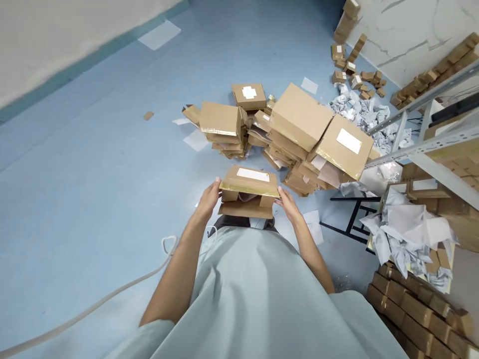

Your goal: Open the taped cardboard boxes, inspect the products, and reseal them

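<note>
While gripping the open carton (pixel 266 187) at its two ends, holds it roughly level just beyond the shirt (pixel 254 289). Pinches its left end with the fingers of the left hand (pixel 207 202) and its right end with those of the right hand (pixel 290 204), probably to share the weight and leave the mouth unblocked. Turns that mouth toward the body, seemingly for a view inside, with the white label (pixel 252 174) facing up. Has a box stack (pixel 219 118) beyond the carton, slightly left, and a larger box pile (pixel 303 114) beyond it to the right, apparently heaped loosely for want of shelving. Has crumpled paper (pixel 411 224) well to the carton's right, perhaps gathered there to spare floor space.
</note>
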Action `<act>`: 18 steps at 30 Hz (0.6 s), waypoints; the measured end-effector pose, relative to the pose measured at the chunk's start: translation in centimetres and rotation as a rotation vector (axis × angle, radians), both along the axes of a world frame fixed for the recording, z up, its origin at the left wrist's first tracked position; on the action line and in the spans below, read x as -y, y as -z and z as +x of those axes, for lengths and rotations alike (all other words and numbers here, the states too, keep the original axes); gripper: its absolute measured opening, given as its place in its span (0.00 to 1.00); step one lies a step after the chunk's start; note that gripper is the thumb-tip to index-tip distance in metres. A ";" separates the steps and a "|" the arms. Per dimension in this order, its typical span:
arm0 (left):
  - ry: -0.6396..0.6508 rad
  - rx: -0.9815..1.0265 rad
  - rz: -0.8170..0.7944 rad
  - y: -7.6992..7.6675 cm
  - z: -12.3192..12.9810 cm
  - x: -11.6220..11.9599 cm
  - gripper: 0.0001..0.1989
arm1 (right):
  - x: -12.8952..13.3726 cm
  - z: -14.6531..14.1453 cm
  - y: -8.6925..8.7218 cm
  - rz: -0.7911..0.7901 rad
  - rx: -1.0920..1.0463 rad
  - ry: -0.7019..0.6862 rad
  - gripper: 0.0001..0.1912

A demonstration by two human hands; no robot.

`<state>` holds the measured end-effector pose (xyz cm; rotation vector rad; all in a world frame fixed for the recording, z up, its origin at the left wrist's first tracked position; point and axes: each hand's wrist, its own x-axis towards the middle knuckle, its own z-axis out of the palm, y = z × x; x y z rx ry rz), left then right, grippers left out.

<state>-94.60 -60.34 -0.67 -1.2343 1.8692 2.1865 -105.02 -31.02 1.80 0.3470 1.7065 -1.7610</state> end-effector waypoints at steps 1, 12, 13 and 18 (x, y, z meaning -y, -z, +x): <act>0.004 0.010 0.008 0.8 -1.0 1.1 0.44 | 1.1 -1.3 0.7 0.025 0.000 -0.005 0.32; 0.357 0.373 0.053 14.8 -13.8 11.9 0.25 | 10.8 -8.8 12.5 0.474 0.088 0.032 0.27; 0.382 0.399 0.029 16.1 -14.7 12.4 0.22 | 11.7 -9.3 13.7 0.498 0.095 0.040 0.26; 0.480 0.451 -0.119 22.7 -19.5 14.3 0.15 | 15.4 -12.1 20.2 0.591 0.122 0.047 0.25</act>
